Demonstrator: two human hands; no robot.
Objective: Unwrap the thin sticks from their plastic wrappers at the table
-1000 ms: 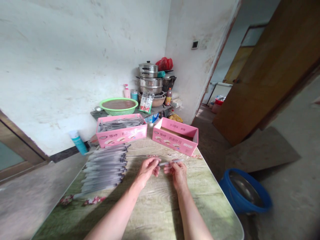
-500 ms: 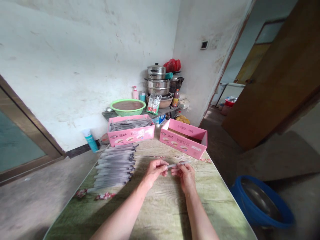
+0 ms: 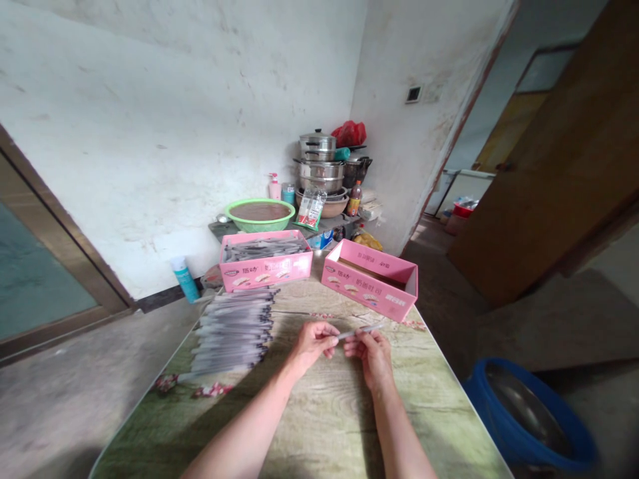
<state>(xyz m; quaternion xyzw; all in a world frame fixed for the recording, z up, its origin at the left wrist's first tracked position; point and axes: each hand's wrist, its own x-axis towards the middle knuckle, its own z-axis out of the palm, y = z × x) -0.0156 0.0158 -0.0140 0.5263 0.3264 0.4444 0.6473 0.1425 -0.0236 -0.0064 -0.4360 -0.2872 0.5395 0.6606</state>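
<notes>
A slim grey pen (image 3: 345, 335) is held level above the middle of the table, between my two hands. My left hand (image 3: 313, 344) pinches its left end between thumb and fingers. Further along the barrel, my right hand (image 3: 373, 354) closes on it, and the tip sticks out to the right. Left of my hands lies a dense row of similar pens (image 3: 229, 332), pale barrels with dark ends pointing right. Behind the row, a pink box (image 3: 267, 271) is filled with more pens. The other pink box (image 3: 367, 287), beyond my right hand, shows a brown inside bottom.
The wood-patterned table (image 3: 319, 426) has flower prints. At the back, a green basin (image 3: 262, 223) of brown liquid and stacked steel pots (image 3: 319, 173) stand on a ledge. A blue tub (image 3: 529, 412) sits on the floor at right; a spray can (image 3: 186, 279) stands left.
The view has shifted slightly, so the boxes and pots appear a little further right. Both hands keep hold of the pen in nearly the same pose.
</notes>
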